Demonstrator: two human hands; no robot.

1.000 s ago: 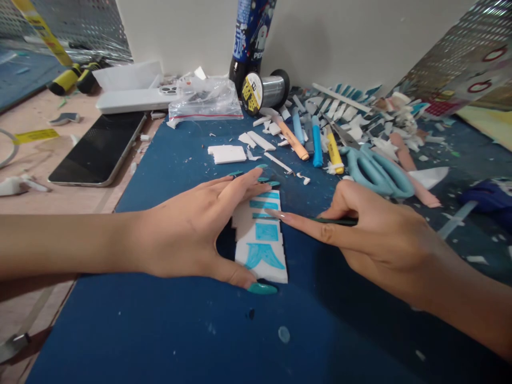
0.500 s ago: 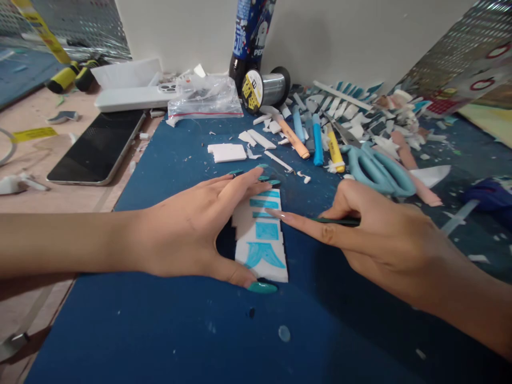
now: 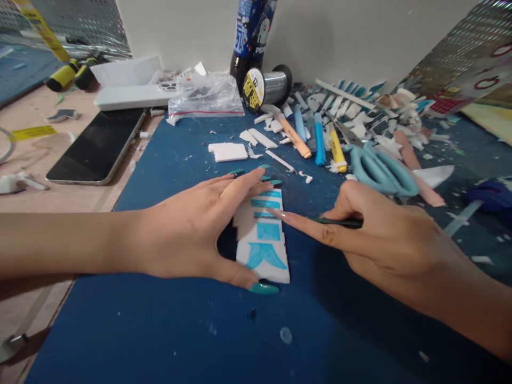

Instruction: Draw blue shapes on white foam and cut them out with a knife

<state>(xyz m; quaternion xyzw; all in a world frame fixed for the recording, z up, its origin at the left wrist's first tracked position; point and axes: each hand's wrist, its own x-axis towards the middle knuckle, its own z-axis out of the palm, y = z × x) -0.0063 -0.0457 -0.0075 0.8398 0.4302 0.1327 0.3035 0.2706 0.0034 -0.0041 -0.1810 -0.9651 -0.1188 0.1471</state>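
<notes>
A white sheet, perhaps foam, painted with light-blue shapes (image 3: 269,231), lies on the dark blue mat (image 3: 184,330). My left hand (image 3: 200,224) is spread over its left side, thumb at the near end and fingertips at the far end, pressing it flat. From the right, my right hand (image 3: 376,234) grips a thin dark knife-like tool (image 3: 340,221). Its index finger stretches along the tool, the fingertip over the blue stripes. The tool's tip is hidden under that finger. Beyond my left fingers lies a small white offcut (image 3: 228,152).
Light-blue scissors (image 3: 380,168), several markers, including a yellow marker (image 3: 336,149), and a heap of scraps (image 3: 360,106) lie at the back right. A wire spool (image 3: 268,88) stands by a bottle (image 3: 253,37). A phone (image 3: 98,146) lies left. A plastic bag (image 3: 206,96) sits behind.
</notes>
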